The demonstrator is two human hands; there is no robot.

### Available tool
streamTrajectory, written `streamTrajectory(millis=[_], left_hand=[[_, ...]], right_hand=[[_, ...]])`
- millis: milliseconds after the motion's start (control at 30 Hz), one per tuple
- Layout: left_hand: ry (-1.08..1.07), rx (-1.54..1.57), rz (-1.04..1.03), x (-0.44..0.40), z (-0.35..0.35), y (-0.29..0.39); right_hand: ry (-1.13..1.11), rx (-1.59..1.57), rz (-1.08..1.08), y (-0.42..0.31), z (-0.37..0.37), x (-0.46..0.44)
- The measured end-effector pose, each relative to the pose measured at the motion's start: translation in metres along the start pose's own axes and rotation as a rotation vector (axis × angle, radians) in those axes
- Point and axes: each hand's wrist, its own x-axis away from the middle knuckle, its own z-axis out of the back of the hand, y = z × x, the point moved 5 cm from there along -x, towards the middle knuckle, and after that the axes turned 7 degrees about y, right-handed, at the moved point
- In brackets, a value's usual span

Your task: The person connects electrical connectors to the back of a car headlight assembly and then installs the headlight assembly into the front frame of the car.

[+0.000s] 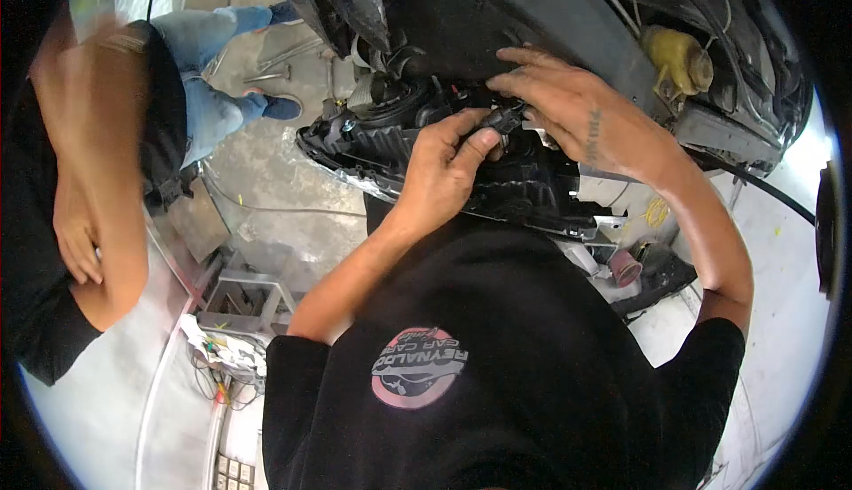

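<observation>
A black headlight housing [524, 190] lies across in front of my body, its back side facing up. My left hand [439, 166] is closed on a small black plug connector [506, 121] above the housing, pinching it between thumb and fingers. To the right of it, my right hand [581, 113] has its fingers stretched out and apart over the housing's far edge. Its lower fingers are beside the connector; whether they touch it is hidden. A round black part [399, 104] sits on the housing left of my hands.
Dark car panels [506, 11] rise beyond the housing, with a yellow container [676, 59] and a black cable [763, 186] at right. At left stands another person with folded arms [93, 170]. A reddish cup [625, 266] is below right, tools [266, 73] lie on the floor.
</observation>
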Motion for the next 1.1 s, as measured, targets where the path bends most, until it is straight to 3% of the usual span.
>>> streamTrajectory(millis=[200, 300, 567, 700, 800, 967, 1033, 1100], left_hand=[[-0.011, -0.02, 0.008, 0.0, 0.0, 0.0], [-0.049, 0.011, 0.022, 0.0, 0.001, -0.003], [-0.117, 0.257, 0.103, -0.004, 0.004, -0.006], [-0.084, 0.203, 0.062, -0.002, 0.005, -0.006], [-0.029, 0.142, 0.062, 0.005, 0.006, 0.001], [0.228, 0.253, 0.064, 0.023, 0.01, 0.021], [0.228, 0.237, 0.1, 0.026, 0.014, 0.017], [0.208, 0.163, 0.103, 0.027, 0.017, 0.011]], right_hand=[[-0.03, -0.057, 0.035, 0.003, -0.001, 0.0], [-0.213, -0.068, -0.034, 0.005, -0.002, -0.003], [0.3, -0.106, 0.064, -0.007, 0.009, -0.004], [0.355, -0.066, -0.121, -0.013, 0.014, 0.02], [-0.073, -0.15, -0.473, 0.008, -0.027, 0.041], [0.179, -0.101, -0.643, 0.056, -0.064, 0.066], [0.299, -0.1, -0.74, 0.076, -0.065, 0.062], [0.322, -0.048, -0.654, 0.092, -0.072, 0.054]])
